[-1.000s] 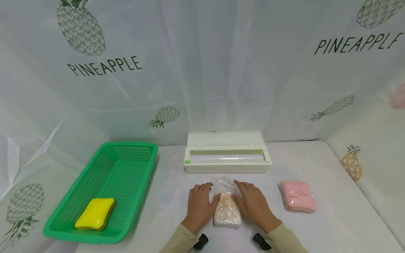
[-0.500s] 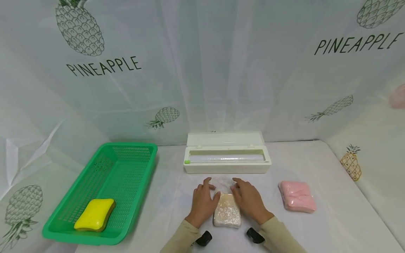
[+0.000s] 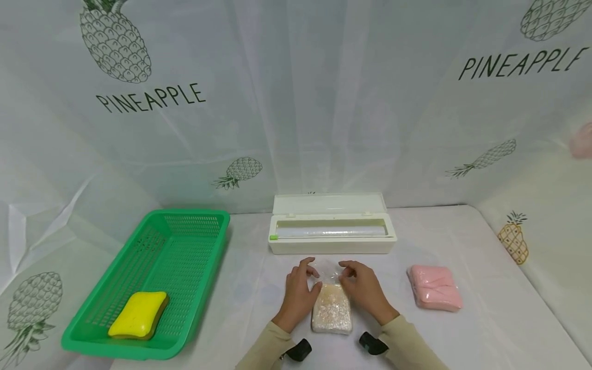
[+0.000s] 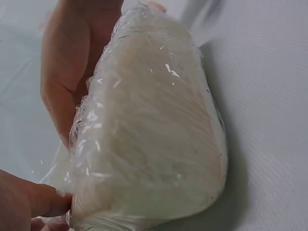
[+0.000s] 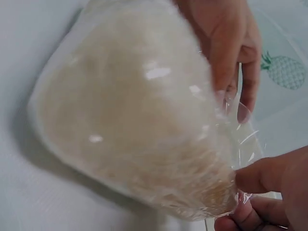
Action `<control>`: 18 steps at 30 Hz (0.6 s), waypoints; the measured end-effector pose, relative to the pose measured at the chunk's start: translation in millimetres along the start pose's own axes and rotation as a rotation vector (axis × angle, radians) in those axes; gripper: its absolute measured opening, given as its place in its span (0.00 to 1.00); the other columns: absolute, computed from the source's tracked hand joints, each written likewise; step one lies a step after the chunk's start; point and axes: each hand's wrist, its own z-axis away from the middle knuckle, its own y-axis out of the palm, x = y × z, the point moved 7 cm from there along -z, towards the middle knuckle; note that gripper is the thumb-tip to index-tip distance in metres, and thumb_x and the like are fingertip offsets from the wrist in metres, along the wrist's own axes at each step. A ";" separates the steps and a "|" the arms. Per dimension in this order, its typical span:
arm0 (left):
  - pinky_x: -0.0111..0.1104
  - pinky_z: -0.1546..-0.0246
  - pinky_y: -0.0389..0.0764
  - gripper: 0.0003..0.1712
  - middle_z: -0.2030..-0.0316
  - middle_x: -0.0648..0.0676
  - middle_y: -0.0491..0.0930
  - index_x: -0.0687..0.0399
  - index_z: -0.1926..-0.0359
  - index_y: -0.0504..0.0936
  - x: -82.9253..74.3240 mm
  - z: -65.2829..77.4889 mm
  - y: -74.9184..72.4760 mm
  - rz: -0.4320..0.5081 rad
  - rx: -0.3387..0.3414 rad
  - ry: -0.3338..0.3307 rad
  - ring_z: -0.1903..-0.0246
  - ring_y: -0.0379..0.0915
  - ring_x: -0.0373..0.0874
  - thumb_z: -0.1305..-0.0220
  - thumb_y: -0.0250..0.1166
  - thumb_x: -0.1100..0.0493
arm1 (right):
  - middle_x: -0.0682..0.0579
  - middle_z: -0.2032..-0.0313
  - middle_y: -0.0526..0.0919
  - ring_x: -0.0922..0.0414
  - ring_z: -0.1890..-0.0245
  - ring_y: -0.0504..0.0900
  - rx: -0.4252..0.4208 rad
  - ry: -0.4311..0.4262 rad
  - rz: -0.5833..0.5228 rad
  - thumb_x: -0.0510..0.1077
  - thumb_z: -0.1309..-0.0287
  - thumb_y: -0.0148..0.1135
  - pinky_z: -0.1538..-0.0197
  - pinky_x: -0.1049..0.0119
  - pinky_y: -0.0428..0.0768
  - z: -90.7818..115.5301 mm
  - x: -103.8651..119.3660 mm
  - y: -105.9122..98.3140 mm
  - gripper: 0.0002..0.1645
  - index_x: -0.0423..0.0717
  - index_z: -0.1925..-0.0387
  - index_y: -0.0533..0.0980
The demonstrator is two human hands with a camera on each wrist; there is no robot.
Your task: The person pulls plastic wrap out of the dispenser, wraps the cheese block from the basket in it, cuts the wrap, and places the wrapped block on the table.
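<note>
A beige block (image 3: 332, 311), wrapped in crinkled clear plastic film, lies on the white table between both hands. Loose film (image 3: 326, 271) sticks out from its far end. My left hand (image 3: 298, 294) is at the block's far left corner, its thumb (image 4: 48, 201) against the wrapped edge and film pinched at the fingertips. At the far right corner my right hand (image 3: 369, 292) pinches film between thumb (image 5: 262, 177) and curled fingers. In the right wrist view the wrapped block (image 5: 125, 101) fills most of the picture, its smooth face showing.
A white cling film dispenser (image 3: 332, 246) with its lid raised stands behind the hands. To the left, a green basket (image 3: 185, 329) holds a yellow sponge (image 3: 139, 314). A pink wrapped block (image 3: 435, 288) lies on the right. A pineapple-print curtain (image 3: 324, 103) hangs behind.
Both hands have moved slightly inward and toward the block's far end. Their fingers, straighter before, are now bent, and the loose film is gathered more closely between them. The block stays put.
</note>
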 end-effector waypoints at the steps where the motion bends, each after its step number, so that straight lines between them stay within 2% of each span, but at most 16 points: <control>1: 0.42 0.54 0.62 0.33 0.65 0.46 0.74 0.56 0.41 0.65 -0.2 0.0 0.1 0.013 0.001 0.008 0.60 0.68 0.45 0.47 0.68 0.66 | 0.59 0.77 0.73 0.62 0.74 0.70 0.012 0.011 -0.015 0.33 0.54 0.65 0.68 0.66 0.71 0.0 -0.2 0.2 0.16 0.40 0.58 0.80; 4: 0.43 0.53 0.61 0.33 0.67 0.46 0.74 0.56 0.41 0.66 0.4 -0.1 -0.7 0.052 0.002 0.010 0.60 0.68 0.44 0.48 0.68 0.66 | 0.58 0.76 0.73 0.61 0.72 0.71 0.044 0.030 -0.053 0.33 0.53 0.65 0.65 0.64 0.73 0.9 1.8 0.1 0.12 0.42 0.63 0.81; 7: 0.43 0.51 0.60 0.35 0.68 0.45 0.74 0.57 0.40 0.65 4.1 0.2 -2.3 0.081 -0.002 -0.028 0.60 0.67 0.43 0.49 0.69 0.65 | 0.58 0.74 0.75 0.59 0.69 0.75 0.045 0.009 -0.086 0.32 0.53 0.66 0.58 0.58 0.74 2.5 5.3 -1.4 0.08 0.45 0.69 0.80; 11: 0.42 0.51 0.59 0.33 0.70 0.42 0.74 0.54 0.40 0.68 7.8 1.2 -3.5 0.090 0.013 -0.066 0.61 0.68 0.42 0.48 0.68 0.63 | 0.59 0.70 0.78 0.59 0.64 0.77 0.060 -0.047 -0.128 0.30 0.52 0.64 0.53 0.53 0.74 5.7 9.4 -2.2 0.11 0.49 0.71 0.77; 13: 0.42 0.52 0.60 0.27 0.70 0.41 0.74 0.51 0.44 0.73 5.1 1.4 -3.8 0.077 0.030 -0.030 0.61 0.68 0.43 0.47 0.68 0.63 | 0.60 0.68 0.79 0.60 0.61 0.78 0.089 -0.073 -0.145 0.29 0.50 0.63 0.52 0.53 0.74 8.2 10.5 -1.4 0.13 0.51 0.71 0.76; 16: 0.41 0.55 0.60 0.18 0.69 0.41 0.74 0.46 0.53 0.80 -1.9 3.1 -5.1 0.058 0.055 0.072 0.61 0.66 0.42 0.45 0.66 0.64 | 0.64 0.65 0.81 0.61 0.58 0.78 0.118 -0.141 -0.135 0.27 0.50 0.62 0.50 0.52 0.73 12.7 12.6 -2.0 0.17 0.54 0.72 0.74; 18: 0.41 0.56 0.60 0.15 0.67 0.40 0.74 0.43 0.57 0.82 -6.0 4.6 -6.8 0.055 0.067 0.142 0.60 0.65 0.39 0.44 0.66 0.64 | 0.66 0.64 0.81 0.62 0.56 0.78 0.117 -0.200 -0.114 0.27 0.51 0.62 0.50 0.53 0.73 16.2 14.6 -4.3 0.19 0.57 0.72 0.73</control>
